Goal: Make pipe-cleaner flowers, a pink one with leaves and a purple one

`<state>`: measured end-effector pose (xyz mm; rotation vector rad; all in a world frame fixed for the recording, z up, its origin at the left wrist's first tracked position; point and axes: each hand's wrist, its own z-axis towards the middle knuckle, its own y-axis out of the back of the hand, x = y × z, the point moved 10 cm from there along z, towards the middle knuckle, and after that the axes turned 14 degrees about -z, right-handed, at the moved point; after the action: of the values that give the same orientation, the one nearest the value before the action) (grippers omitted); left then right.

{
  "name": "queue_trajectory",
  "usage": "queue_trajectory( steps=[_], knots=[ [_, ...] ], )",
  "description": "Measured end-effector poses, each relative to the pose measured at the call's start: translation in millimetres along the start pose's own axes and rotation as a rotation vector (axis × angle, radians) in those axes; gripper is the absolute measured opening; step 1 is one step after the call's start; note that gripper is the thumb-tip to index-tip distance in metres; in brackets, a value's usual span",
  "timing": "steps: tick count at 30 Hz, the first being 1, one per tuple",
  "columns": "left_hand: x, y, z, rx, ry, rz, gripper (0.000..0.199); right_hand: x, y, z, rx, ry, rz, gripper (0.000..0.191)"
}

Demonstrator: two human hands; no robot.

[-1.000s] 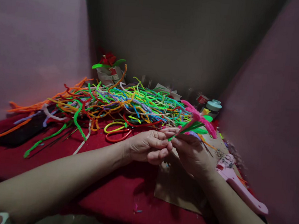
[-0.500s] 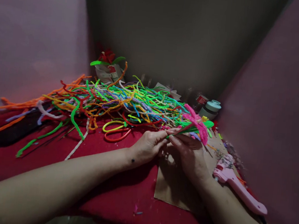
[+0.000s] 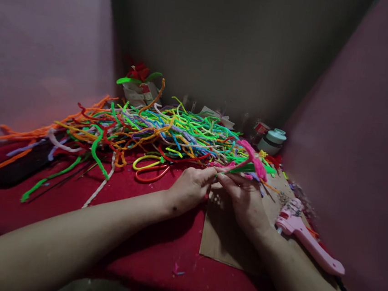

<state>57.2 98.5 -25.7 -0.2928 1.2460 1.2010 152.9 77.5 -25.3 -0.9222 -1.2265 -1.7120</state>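
Note:
A pink pipe-cleaner flower (image 3: 254, 160) with a green leaf part (image 3: 241, 169) slants up to the right from between my hands. My left hand (image 3: 191, 188) pinches the lower end of its stem between thumb and fingers. Right beside it, my right hand (image 3: 244, 198) is closed round the stem just below the petals, its thumb on top. The two sets of fingertips meet at the stem, and the exact grip there is partly hidden. Both hands are over the left part of a brown cardboard sheet (image 3: 219, 239).
Behind my hands spreads a tangled heap of coloured pipe cleaners (image 3: 168, 129). Scissors (image 3: 148, 168) with yellow and red handles lie before it. A pink glue gun (image 3: 308, 243) rests at the right, a lidded bottle (image 3: 273, 139) behind. A red flower (image 3: 139, 72) stands at the back left.
The pink flower has turned and tipped slightly lower, with its petals seen more edge-on. Both hands keep hold of the stem in nearly the same place.

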Motion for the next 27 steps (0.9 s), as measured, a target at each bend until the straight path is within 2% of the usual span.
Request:
queue_trajectory(
  steps=[2,4,7,10,18,23,27],
  knots=[
    [15.6,-9.9,1.0,0.064,0.2,-0.353,0.019,-2.8,-0.9,0.0,0.018,-0.029,0.028,0.021],
    [20.4,-21.0,-0.1,0.13,0.324,-0.641,0.023,-2.0,0.3,0.0,0.022,-0.02,0.019,0.021],
    [15.5,-27.7,0.0,0.188,0.363,-0.903,0.031,1.2,3.6,1.7,0.017,0.026,0.016,0.016],
    [12.5,-35.2,-2.5,0.248,0.414,-1.092,0.032,-0.5,0.3,4.7,0.08,0.047,0.117,0.013],
    [0.4,-50.3,-10.8,0.41,0.472,-1.359,0.021,-17.5,-4.4,7.3,0.241,0.075,0.271,0.024],
    [-2.5,-53.8,-16.8,0.5,0.507,-1.425,0.017,-18.8,-15.5,5.9,0.367,0.059,0.401,0.025],
    [1.4,-54.5,-19.1,0.558,0.523,-1.409,0.018,-11.3,-13.3,6.7,0.313,0.101,0.385,0.021]
  ],
)
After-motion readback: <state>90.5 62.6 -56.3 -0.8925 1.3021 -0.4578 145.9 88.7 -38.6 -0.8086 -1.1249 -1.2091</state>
